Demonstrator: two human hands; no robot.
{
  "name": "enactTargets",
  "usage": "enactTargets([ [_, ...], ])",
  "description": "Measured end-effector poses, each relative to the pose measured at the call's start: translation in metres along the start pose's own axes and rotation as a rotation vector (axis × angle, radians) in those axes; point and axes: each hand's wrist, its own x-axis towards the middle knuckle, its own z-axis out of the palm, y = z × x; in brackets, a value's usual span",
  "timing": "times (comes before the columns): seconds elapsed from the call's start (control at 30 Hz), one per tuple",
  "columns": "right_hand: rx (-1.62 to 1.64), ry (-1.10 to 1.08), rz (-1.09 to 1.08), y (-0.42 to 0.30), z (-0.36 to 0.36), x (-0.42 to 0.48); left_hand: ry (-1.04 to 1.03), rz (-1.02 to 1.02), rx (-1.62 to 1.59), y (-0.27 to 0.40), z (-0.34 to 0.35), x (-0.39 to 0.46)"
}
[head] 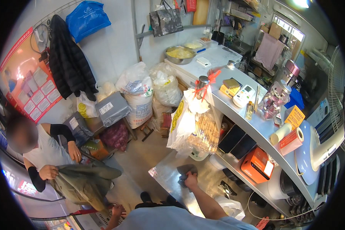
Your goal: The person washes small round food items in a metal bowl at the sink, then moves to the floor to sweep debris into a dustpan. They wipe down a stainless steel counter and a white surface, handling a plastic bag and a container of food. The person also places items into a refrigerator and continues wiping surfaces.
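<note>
My right hand (191, 180) presses a crumpled dark grey cloth (187, 170) onto a shiny metal tabletop (169, 166). At the bottom edge of the view hangs my left hand (118, 210), fingers loosely bent, with nothing visible in it. A white slotted basket (103, 218) lies beside and partly behind that hand. On the far side of the metal tabletop, a clear plastic bag of wooden sticks (207, 130) stands against a white plastic bag (179, 126). Red ties (212, 82) hang above these bags, near a metal flask.
At left, a person (50, 149) holds an olive-green garment (83, 181). A long counter (215, 83) curves along the right, bearing a steel bowl (180, 54) and a label printer or scale-like white device (243, 95). An orange box (257, 165) sits underneath. Sacks (138, 97) stand at the wall.
</note>
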Motion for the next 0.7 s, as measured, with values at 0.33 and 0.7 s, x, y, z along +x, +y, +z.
enactTargets([
  [0.33,-0.053,0.09,0.074,-0.034,-0.005,-0.026,-0.12,0.131,-0.001,0.075,-0.032,0.038],
  [0.7,-0.531,-0.031,0.488,-0.125,0.006,-0.014,-0.314,0.426,0.581,0.31,0.023,0.107],
])
